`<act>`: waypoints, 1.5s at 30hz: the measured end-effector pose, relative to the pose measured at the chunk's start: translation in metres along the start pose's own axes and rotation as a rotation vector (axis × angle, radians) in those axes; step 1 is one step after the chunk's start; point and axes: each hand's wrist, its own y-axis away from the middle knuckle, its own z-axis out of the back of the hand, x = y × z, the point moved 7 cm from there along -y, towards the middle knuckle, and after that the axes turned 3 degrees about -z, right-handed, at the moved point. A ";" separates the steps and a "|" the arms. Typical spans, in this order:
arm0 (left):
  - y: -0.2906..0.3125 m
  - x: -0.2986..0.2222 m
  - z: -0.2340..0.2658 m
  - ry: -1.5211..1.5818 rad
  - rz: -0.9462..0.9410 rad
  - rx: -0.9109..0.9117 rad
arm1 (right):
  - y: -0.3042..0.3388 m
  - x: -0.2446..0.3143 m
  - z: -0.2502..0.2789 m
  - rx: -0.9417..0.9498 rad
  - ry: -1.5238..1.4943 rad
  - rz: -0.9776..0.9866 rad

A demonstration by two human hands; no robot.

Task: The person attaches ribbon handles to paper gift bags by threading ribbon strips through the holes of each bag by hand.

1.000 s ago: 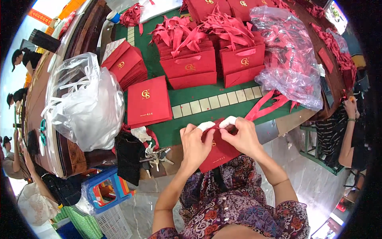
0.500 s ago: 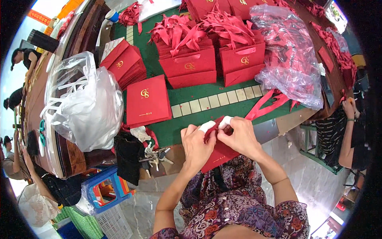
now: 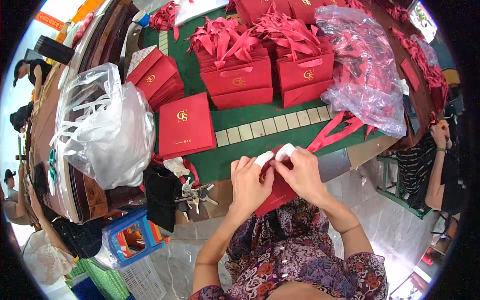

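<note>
A red paper gift bag [image 3: 278,198] lies flat at the table's near edge, over my lap. My left hand [image 3: 250,184] is closed on its upper part, with white wrapping on the index finger. My right hand [image 3: 304,174], its index finger also wrapped in white, pinches at the same upper edge. The two sets of fingertips almost meet there, and whatever small piece lies between them is hidden. Left of my hands rests a stack of flat red bags [image 3: 186,127] with a gold emblem. A loose red ribbon [image 3: 334,136] lies just beyond my right hand.
Rows of red bags with ribbon handles [image 3: 236,82] stand at the back. Clear plastic packs of ribbon [image 3: 367,75] sit right, a white plastic bag [image 3: 117,135] left. Keys [image 3: 196,197] and a black pouch [image 3: 161,197] lie near the edge. A co-worker's hand [image 3: 440,135] shows far right.
My fingertips have drawn closer together at the bag's upper edge. My right index finger is now more bent over it. The bag stays in nearly the same place.
</note>
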 end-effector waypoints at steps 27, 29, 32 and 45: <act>0.011 -0.010 0.019 -0.096 -0.262 -0.084 | -0.060 -0.012 -0.039 0.740 -0.436 -0.124; 0.014 -0.014 0.015 -0.072 -0.299 -0.089 | -0.078 -0.028 -0.029 0.388 -0.411 -0.108; 0.011 -0.004 0.016 -0.033 -0.140 -0.050 | -0.078 -0.040 -0.025 0.277 -0.353 -0.032; 0.003 0.039 0.010 -0.181 0.021 -0.014 | -0.015 -0.007 0.031 0.205 0.215 0.294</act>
